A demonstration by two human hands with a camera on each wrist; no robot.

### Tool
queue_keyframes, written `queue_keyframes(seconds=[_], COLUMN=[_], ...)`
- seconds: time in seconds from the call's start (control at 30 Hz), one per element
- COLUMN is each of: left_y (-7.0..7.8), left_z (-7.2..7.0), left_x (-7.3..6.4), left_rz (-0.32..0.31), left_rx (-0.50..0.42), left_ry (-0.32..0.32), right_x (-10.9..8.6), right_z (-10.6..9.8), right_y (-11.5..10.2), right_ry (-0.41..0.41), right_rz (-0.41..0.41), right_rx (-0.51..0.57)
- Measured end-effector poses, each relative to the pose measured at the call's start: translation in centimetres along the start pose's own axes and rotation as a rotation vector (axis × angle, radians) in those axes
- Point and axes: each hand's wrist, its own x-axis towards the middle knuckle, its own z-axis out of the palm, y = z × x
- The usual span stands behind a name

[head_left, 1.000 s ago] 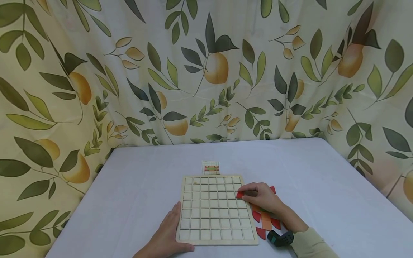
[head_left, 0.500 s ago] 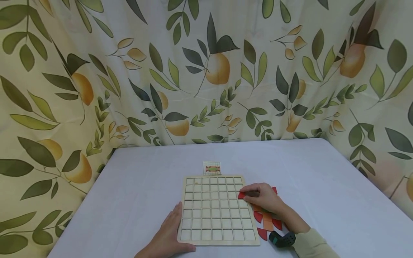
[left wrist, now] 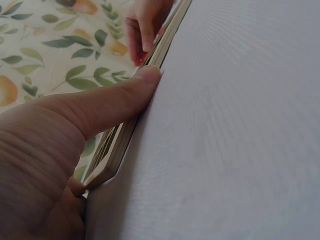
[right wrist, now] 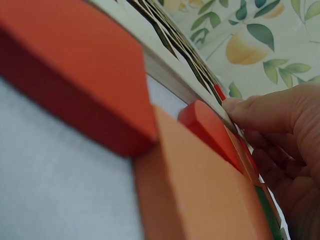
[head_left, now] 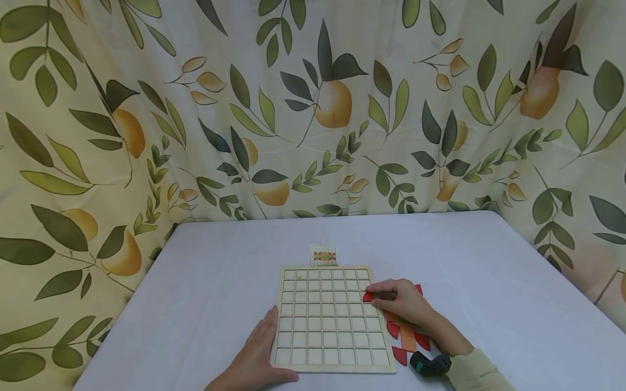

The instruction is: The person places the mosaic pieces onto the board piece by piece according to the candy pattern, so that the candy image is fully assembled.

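Note:
A pale wooden grid board (head_left: pixel 320 326) lies flat on the white-covered table. My left hand (head_left: pixel 251 353) braces its near left corner, fingers straight along the left side and thumb against the front edge. In the left wrist view, the thumb (left wrist: pixel 127 97) presses on the board's rim (left wrist: pixel 112 162). At the board's right side, my right hand (head_left: pixel 408 301) pinches a small red piece (head_left: pixel 368 296) over a cell of the rightmost column, third row from the back. The right wrist view shows only a sliver of that red piece (right wrist: pixel 219 92) beyond the thumb tip.
Loose pieces lie along the board's right side: red rounded ones (head_left: pixel 399 355), orange ones (head_left: pixel 408 338) and a green one (right wrist: pixel 268 210), partly hidden by my right arm. Behind the board is a small pattern card (head_left: pixel 324 256). A leaf-and-fruit print curtain (head_left: pixel 313 163) hangs around the table.
The whole head view has drifted slightly to the right. Both hands and the red piece keep the same place relative to the board.

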Motion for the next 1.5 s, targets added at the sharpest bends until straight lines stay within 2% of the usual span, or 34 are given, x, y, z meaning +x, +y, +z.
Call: queue_keyframes(seconds=[0.23, 0.4, 0.63, 0.9, 1.07, 1.33, 1.5], left_y=[0.0, 0.0, 0.2, 0.1, 0.1, 0.0, 0.0], left_z=[0.0, 0.0, -0.1, -0.1, -0.1, -0.2, -0.1], left_x=[0.2, 0.2, 0.1, 0.2, 0.2, 0.0, -0.1], left_rz=[-0.025, -0.030, -0.043, -0.037, -0.043, -0.034, -0.022], left_rx=[0.018, 0.024, 0.026, 0.023, 0.020, 0.021, 0.023], left_ry=[-0.009, -0.008, -0.012, -0.017, -0.021, -0.014, -0.016], right_x=[0.0, -0.4, -1.7, -3.0, -3.6, -3.3, -3.0], right_z=[-0.2, -0.7, -1.9, -2.8, -3.4, -3.4, -3.4], right_y=[0.0, -0.1, 0.1, 0.7, 0.9, 1.3, 1.5], right_ry=[0.012, 0.042, 0.102, 0.092, 0.101, 0.093, 0.081], right_rz=[0.127, 0.144, 0.221, 0.156, 0.166, 0.127, 0.148], right_rx=[0.095, 0.088, 0.075, 0.015, -0.015, -0.043, -0.033])
